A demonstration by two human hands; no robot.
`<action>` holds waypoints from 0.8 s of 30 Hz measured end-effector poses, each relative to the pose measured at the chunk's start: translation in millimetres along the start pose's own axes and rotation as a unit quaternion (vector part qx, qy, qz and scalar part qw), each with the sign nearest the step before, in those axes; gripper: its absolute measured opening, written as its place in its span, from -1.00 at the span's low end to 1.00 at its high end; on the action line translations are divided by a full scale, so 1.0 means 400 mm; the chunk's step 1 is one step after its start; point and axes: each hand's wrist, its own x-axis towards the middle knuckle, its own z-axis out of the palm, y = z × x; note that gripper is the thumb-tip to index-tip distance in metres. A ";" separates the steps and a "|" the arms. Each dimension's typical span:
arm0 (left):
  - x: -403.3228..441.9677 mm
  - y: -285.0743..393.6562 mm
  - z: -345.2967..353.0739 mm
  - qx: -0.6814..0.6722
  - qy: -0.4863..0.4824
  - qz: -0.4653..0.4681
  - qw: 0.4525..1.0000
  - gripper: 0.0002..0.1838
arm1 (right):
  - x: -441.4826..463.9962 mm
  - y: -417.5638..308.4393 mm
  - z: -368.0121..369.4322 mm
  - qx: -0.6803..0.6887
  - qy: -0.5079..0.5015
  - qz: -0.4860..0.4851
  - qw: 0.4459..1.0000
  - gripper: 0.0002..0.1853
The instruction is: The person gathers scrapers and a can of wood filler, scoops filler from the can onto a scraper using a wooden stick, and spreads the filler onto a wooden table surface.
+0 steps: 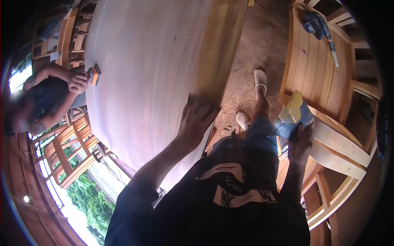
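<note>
A large pale wooden panel [147, 78] with a yellow-brown band along its right side stretches ahead. On its lower right part rests my left hand [198, 123], fingers curled over a dark flat piece [213, 114] whose edges show on both sides of the hand. What that piece is, I cannot make out. Off the panel to the right, my right hand [301, 141] grips a blue and yellow object [292, 112], partly wrapped by the fingers and held beside my leg.
Across the panel, a co-worker [49, 98] holds an orange and black tool [94, 74] at its left edge. A blue-black power tool [318, 26] lies on a slatted wooden surface [303, 61] at right. My feet in light clogs [260, 80] stand on the dusty floor [256, 45].
</note>
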 end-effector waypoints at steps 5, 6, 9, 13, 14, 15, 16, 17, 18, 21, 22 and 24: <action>0.000 -0.088 -0.073 -0.109 -0.168 0.039 0.979 -0.33 | -0.046 0.024 0.026 -0.004 0.161 0.005 0.987 -0.49; 0.097 -0.099 -0.116 -0.099 -0.103 0.052 0.988 -0.39 | -0.053 0.025 0.001 -0.011 0.127 0.011 0.992 -0.49; 0.476 -0.154 -0.206 0.001 -0.021 0.074 0.997 -0.49 | -0.054 0.034 -0.076 0.069 -0.073 -0.025 0.995 -0.53; 0.916 -0.273 -0.203 0.021 -0.027 0.132 0.991 -0.67 | -0.039 -0.021 -0.015 -0.026 0.114 -0.005 0.993 -0.57; 0.920 -0.265 -0.213 0.018 -0.066 0.119 0.991 -0.66 | -0.035 -0.027 -0.018 -0.022 0.121 -0.014 0.992 -0.58; 0.916 -0.249 -0.230 0.015 -0.106 0.106 0.989 -0.66 | -0.034 -0.030 -0.020 -0.024 0.129 -0.016 0.991 -0.59; 0.894 -0.236 -0.237 0.012 -0.149 0.094 0.984 -0.65 | -0.032 -0.033 -0.023 -0.026 0.136 -0.018 0.990 -0.60; 0.834 -0.216 -0.227 0.013 -0.159 0.090 0.983 -0.61 | -0.031 -0.034 -0.026 -0.036 0.144 -0.012 0.989 -0.61; 0.754 -0.187 -0.220 0.015 -0.167 0.085 0.982 -0.55 | -0.025 -0.035 -0.031 -0.046 0.150 -0.008 0.988 -0.62; 0.527 -0.148 -0.165 -0.030 -0.180 0.045 0.982 -0.54 | -0.011 -0.037 -0.035 -0.018 0.047 -0.023 0.998 -0.63; 0.448 -0.135 -0.140 -0.030 -0.197 0.017 0.980 -0.48 | -0.004 -0.030 -0.026 -0.007 0.048 -0.024 0.999 -0.61; 0.294 -0.104 -0.101 -0.013 -0.166 0.034 0.985 -0.54 | 0.005 -0.032 0.014 0.008 0.047 -0.023 0.999 -0.59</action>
